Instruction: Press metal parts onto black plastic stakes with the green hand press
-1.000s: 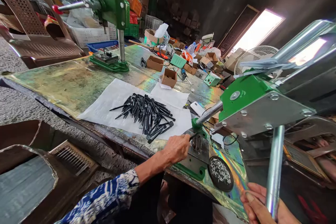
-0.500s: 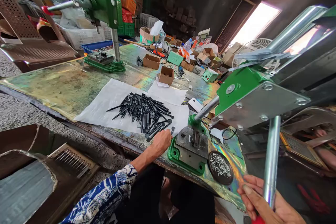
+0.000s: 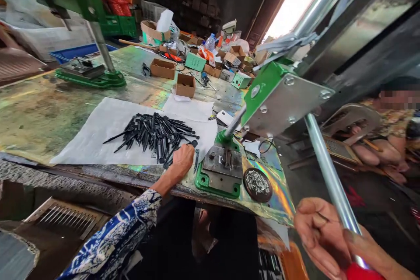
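Observation:
Black slim pointed plastic pieces [image 3: 152,133] lie in a heap on a white sheet [image 3: 85,135]. At the heap's right edge, my left hand [image 3: 183,157] has its fingers closed on one of them; the fingertips are partly hidden. One loose piece [image 3: 196,160] lies just right of that hand, beside the green-based hand press [image 3: 218,175]. My right hand [image 3: 323,234] is loosely curled around the press's steel lever [image 3: 331,175], close to its red knob [image 3: 362,272]. A round dark dish [image 3: 257,199] of small silvery metal parts stands right of the press base.
Another green press [image 3: 90,76] stands at the table's left. Small cardboard boxes [image 3: 185,85], a pale green box [image 3: 196,61] and clutter fill the far end. At right, a person [image 3: 390,144] sits beyond the table. An orange crate [image 3: 295,262] is below the table edge.
The view has swung right and closer, so the table things sit further left. My left hand stays at the heap's edge. The lever is tilted differently, with my right hand still at its end.

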Motion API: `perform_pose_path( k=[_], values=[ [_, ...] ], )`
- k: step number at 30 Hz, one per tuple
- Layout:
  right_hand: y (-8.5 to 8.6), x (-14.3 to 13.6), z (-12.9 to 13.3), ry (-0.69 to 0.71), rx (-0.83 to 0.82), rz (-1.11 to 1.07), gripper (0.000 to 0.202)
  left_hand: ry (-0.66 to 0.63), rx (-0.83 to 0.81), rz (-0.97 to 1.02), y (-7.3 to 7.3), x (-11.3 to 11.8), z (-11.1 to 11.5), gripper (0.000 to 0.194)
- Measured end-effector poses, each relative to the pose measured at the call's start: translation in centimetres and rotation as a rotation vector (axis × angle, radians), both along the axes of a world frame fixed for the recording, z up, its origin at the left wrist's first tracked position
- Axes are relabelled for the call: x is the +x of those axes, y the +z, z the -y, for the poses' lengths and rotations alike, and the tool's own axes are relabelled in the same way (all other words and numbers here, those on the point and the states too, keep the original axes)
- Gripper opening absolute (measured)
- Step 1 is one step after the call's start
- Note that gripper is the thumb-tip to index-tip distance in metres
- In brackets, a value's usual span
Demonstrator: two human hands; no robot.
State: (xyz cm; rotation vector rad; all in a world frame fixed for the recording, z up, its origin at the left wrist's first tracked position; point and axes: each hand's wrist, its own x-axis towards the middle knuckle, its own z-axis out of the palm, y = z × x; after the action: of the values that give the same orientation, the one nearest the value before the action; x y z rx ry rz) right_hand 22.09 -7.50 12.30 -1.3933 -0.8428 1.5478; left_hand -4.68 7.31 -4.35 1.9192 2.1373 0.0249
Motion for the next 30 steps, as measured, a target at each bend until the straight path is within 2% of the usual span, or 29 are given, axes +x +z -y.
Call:
perform_pose_path(
  k=[3,6,8,11,14,16,18,21,25,30],
  values=[
    [1.0,-0.8,0.6,0.024,0.123,-0.1,0.046,-0.015,-0.036,-0.01,0.3,-0.2,-0.8,0.037],
    [-0.3,-0.2,-0.2,-0.006,0.224,-0.123,0.034,0.004,-0.062,-0.01,0.2,-0.5,-1.4,0.034],
    [-2.9,1.0,-1.7,-0.06,0.254,-0.034,0.039,0.025,-0.067,-0.009,0.2,-0.8,-1.4,0.033],
    [-8.6,3.1,-4.4,-0.121,0.298,0.387,0.034,0.072,-0.062,0.027,0.2,-1.4,-1.0,0.03],
    [-14.2,4.6,-6.5,-0.137,0.259,0.644,0.027,0.12,-0.021,0.12,0.1,-2.1,-0.6,0.026],
    [-16.9,5.3,-7.5,-0.147,0.262,0.776,0.021,0.14,0.042,0.197,-0.1,-2.5,-0.4,0.022],
    [-18.6,5.6,-8.2,-0.149,0.283,0.908,0.015,0.171,0.112,0.305,-0.4,-2.8,-0.2,0.019],
    [-20.0,5.7,-8.8,-0.111,0.318,1.075,0.015,0.261,0.174,0.563,-0.7,-2.9,0.3,0.018],
    [-20.8,5.6,-9.2,-0.033,0.359,1.227,0.015,0.368,0.208,0.929,-0.8,-2.4,1.4,0.024],
    [-21.5,5.9,-9.3,0.015,0.399,1.314,0.015,0.384,0.169,1.373,-0.4,-1.4,2.8,0.027]
  ],
)
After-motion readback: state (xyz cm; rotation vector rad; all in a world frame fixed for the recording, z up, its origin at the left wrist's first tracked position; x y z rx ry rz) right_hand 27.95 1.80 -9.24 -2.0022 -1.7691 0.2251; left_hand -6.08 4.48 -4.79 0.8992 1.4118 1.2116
